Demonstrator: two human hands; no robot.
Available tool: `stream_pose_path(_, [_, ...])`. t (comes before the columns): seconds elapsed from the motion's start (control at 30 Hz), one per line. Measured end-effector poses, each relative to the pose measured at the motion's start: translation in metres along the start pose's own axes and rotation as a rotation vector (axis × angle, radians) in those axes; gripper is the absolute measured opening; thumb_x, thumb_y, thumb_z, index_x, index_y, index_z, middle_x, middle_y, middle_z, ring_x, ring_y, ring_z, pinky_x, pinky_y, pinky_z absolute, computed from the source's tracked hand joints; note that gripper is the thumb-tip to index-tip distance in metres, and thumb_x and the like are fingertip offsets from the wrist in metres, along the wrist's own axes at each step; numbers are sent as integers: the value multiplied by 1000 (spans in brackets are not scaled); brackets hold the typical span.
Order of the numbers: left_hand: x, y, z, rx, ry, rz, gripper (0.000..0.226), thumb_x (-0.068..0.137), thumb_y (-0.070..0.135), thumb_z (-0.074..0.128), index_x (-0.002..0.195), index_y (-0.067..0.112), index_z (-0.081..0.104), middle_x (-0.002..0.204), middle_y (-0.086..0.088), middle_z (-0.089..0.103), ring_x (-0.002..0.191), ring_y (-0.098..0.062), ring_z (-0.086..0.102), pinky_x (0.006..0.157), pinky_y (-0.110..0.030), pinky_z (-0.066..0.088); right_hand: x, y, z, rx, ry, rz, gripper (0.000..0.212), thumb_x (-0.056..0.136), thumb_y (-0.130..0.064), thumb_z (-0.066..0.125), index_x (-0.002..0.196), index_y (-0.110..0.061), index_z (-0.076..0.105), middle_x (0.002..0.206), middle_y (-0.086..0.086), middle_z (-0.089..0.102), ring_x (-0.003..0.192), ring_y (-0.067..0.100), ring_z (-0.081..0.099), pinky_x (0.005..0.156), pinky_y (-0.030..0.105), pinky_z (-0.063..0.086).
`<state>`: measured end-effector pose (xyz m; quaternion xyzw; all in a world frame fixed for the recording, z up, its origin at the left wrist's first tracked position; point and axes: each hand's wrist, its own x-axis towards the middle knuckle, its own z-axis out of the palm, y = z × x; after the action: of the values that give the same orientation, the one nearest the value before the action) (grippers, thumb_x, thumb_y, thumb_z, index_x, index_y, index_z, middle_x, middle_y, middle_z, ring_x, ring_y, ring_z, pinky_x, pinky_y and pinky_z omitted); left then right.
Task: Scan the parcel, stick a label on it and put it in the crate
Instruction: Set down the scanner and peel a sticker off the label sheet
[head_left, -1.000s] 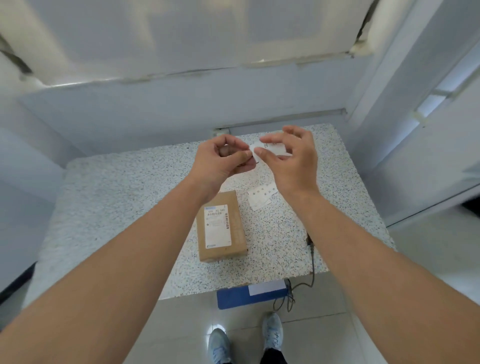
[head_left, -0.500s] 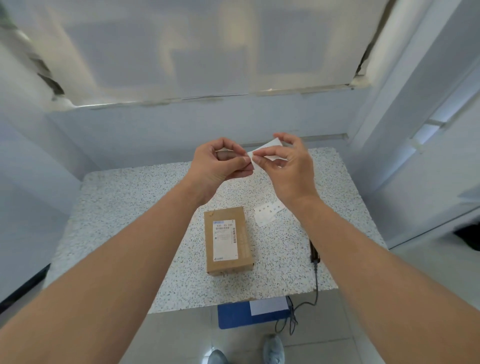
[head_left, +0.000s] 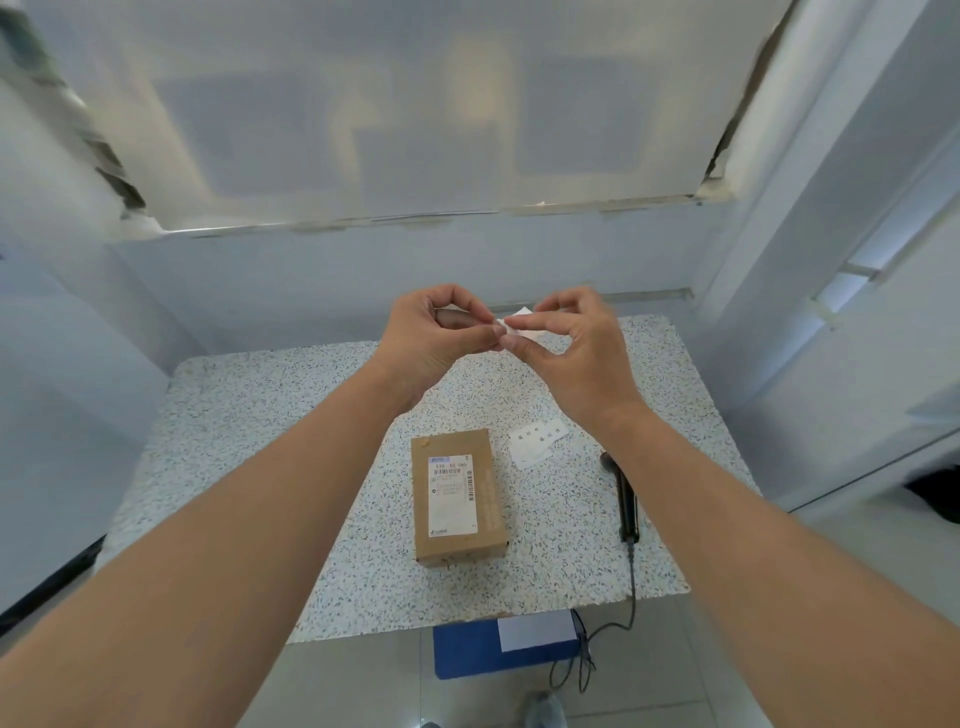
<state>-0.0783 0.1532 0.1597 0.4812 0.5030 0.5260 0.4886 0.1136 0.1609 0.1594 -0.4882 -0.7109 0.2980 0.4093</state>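
Observation:
A brown cardboard parcel (head_left: 457, 493) with a white printed shipping label lies flat on the speckled table (head_left: 260, 441). Above the table's far half, my left hand (head_left: 436, 338) and my right hand (head_left: 576, 353) pinch a small white label slip (head_left: 519, 325) between their fingertips. Both hands are raised well above the parcel. A white sheet of labels (head_left: 535, 441) rests on the table to the right of the parcel. A black handheld scanner (head_left: 623, 493) lies further right, its cable running off the front edge.
A blue crate (head_left: 467, 654) with a white sheet on it sits on the floor under the table's front edge. A shoe (head_left: 543, 712) shows at the bottom. White walls enclose the table at the back and on both sides.
The camera has tilted up, so the table sits lower in view and the scanner now shows. Both hands keep working the small label slip between their fingertips.

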Motion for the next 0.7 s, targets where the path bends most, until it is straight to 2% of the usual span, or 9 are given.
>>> stream_pose_path(0.1, [0, 2, -1, 21, -14, 17, 21, 78, -3, 86, 90, -2, 69, 83, -22, 79, 82, -36, 79, 78, -35, 62, 0, -1, -1, -11, -13, -27, 27, 86, -26, 84, 112, -19, 82, 109, 2, 65, 110, 20, 62, 96, 32, 52])
stream_pose_path(0.23, [-1, 5, -1, 48, -26, 31, 21, 78, -2, 87, 89, -2, 70, 80, -22, 78, 81, -37, 79, 78, -35, 62, -3, -2, 1, -36, 15, -78, 23, 89, -22, 82, 112, -17, 81, 104, -1, 72, 99, 10, 68, 83, 14, 51])
stream_pose_path(0.4, [-3, 5, 0, 101, -49, 38, 21, 78, -1, 87, 89, -5, 69, 79, -26, 77, 80, -38, 78, 77, -36, 62, -8, 0, 1, -70, 35, -131, 19, 90, -16, 80, 108, -14, 82, 94, -2, 78, 83, 8, 69, 70, 10, 49])
stream_pose_path(0.7, [-9, -2, -1, 156, -70, 17, 24, 77, -1, 87, 91, -7, 67, 78, -22, 78, 79, -39, 78, 79, -40, 64, -15, 7, 5, -184, 11, -200, 24, 86, -12, 81, 109, -11, 82, 95, 1, 81, 81, 8, 71, 73, 3, 45])
